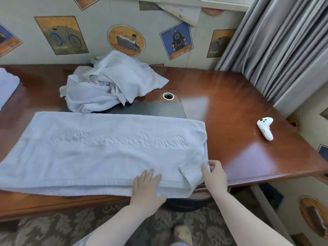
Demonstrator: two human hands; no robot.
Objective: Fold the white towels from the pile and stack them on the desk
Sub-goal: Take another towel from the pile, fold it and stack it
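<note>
Hands first, at the near edge of the worktop (239,107): the left hand (148,186) lies flat, fingers straight, pressing the front hem of the towel (106,148) at about 6 o'clock. Just beside it at 5 o'clock, the right hand (215,174) pinches the towel's near right corner, which is turned up and back over the cloth. The towel is spread long across the front of the worktop, doubled along its near edge, with raised script lettering running through its middle. Behind it, at 12 o'clock, the pile (110,86) sits crumpled against the wall, partly over a dark mat (159,109) and near a round cable hole (168,96). At 9 o'clock, a folded stack (7,86) shows at the left edge. At 3 o'clock, well apart from the towel, lies a white controller (265,127). Grey curtains (276,50) hang at 2 o'clock.
</note>
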